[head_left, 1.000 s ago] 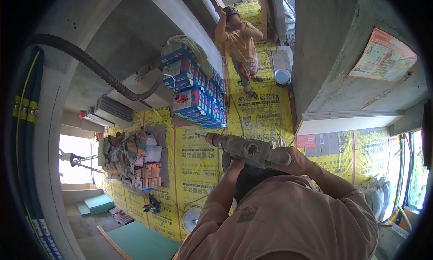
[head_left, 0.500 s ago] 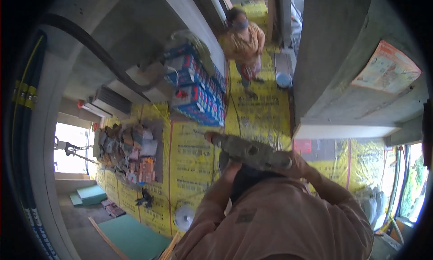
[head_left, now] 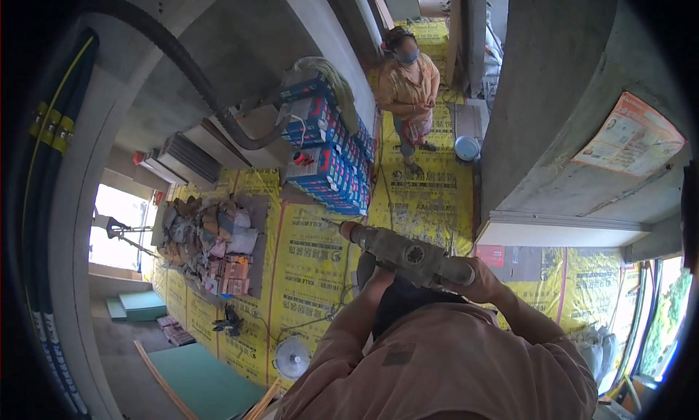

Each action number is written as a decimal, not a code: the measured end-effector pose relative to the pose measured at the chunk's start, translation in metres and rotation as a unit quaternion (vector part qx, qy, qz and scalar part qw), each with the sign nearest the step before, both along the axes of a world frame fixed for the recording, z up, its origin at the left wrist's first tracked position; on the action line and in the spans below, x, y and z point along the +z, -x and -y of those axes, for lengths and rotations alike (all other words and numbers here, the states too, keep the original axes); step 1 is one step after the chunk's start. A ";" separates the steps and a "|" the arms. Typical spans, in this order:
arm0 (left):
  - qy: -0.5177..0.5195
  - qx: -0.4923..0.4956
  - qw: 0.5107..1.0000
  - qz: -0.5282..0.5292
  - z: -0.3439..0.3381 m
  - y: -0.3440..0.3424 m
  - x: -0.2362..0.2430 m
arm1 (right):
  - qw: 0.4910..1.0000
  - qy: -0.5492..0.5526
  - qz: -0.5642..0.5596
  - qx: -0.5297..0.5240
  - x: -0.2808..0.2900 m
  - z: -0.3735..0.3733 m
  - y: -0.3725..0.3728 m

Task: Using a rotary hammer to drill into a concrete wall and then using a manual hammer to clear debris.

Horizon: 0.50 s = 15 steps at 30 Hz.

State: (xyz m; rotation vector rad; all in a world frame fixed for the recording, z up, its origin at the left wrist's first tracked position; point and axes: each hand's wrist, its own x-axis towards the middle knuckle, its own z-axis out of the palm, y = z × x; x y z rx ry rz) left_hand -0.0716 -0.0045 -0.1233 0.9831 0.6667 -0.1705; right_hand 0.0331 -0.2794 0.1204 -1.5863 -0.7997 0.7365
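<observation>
A dusty grey rotary hammer drill (head_left: 411, 252) is held crosswise in front of my body, with its thin bit (head_left: 331, 222) pointing left and slightly away. My right hand (head_left: 477, 280) is closed around the drill's rear handle. Under the front part of the body, my left hand (head_left: 377, 283) grips the drill; its fingers are mostly hidden behind the tool. The bit is in the air and touches no surface.
Ahead stands another person (head_left: 408, 88) with hands together in front. Blue boxes (head_left: 328, 176) are stacked against the wall. A rubble pile (head_left: 207, 230) lies on yellow floor sheeting (head_left: 306, 274). A ribbed hose (head_left: 193, 70) hangs at upper left. A bucket (head_left: 467, 148) stands near the pillar.
The view has shifted, so the room sits lower and farther right in it. The drill stays in both my hands. The other person's hands have come together in front.
</observation>
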 end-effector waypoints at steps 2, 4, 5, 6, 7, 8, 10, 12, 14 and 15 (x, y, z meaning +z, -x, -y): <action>0.017 0.000 1.000 -0.011 -0.003 -0.005 0.000 | 0.998 0.059 0.031 0.020 -0.002 0.006 -0.002; 0.023 0.003 1.000 -0.011 -0.006 -0.016 0.002 | 0.999 0.046 0.025 0.014 -0.002 0.004 -0.003; 0.026 0.004 1.000 -0.010 -0.002 -0.014 0.002 | 0.999 0.035 0.018 0.006 -0.002 0.004 -0.002; 0.031 0.006 0.999 -0.010 0.004 -0.011 0.002 | 1.000 0.004 0.005 0.006 -0.006 0.003 0.000; 0.035 0.008 0.999 -0.010 0.001 -0.017 0.001 | 1.000 0.002 0.006 0.008 -0.007 0.001 -0.001; 0.039 0.010 0.999 -0.010 -0.002 -0.019 0.001 | 1.000 0.007 0.006 0.009 -0.007 -0.001 -0.004; 0.051 0.015 0.999 -0.014 -0.008 -0.022 0.004 | 1.000 0.013 0.002 0.012 -0.004 -0.001 -0.001; 0.059 0.020 0.998 -0.014 -0.007 -0.020 0.004 | 0.999 0.035 0.010 0.017 0.001 -0.003 -0.002; 0.063 0.023 0.998 -0.009 -0.008 -0.011 0.004 | 0.999 0.034 0.012 0.021 -0.002 -0.003 -0.003; 0.063 0.022 0.998 -0.005 -0.009 -0.010 0.008 | 0.999 0.035 0.012 0.021 -0.005 0.000 -0.002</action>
